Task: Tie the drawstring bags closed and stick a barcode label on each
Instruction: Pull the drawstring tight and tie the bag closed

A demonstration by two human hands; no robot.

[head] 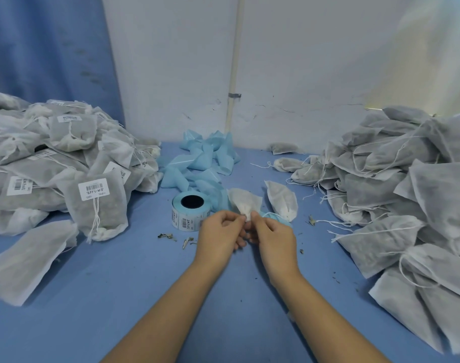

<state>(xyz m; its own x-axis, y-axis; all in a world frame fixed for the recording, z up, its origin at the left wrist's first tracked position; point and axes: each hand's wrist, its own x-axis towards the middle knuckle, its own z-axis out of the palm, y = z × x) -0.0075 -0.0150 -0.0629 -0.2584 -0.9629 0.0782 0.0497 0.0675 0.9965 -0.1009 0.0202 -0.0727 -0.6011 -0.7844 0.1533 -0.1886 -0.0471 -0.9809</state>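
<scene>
Hands: left hand [220, 231] and right hand [274, 235] meet at centre frame, fingertips pinching the gathered neck of one bag [246, 199], probably to knot its string.
Bag: stretches away from the hands over the blue surface [145, 284], neck turned toward the person for easy reach.
Label roll [189, 213]: just left of the bag, kept handy for the sticker.
Left pile [66, 158]: barcoded bags, seemingly finished.
Right pile [394, 195]: unlabelled bags, seemingly waiting.

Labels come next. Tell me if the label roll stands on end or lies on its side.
On end: the label roll has its core hole facing up.
</scene>
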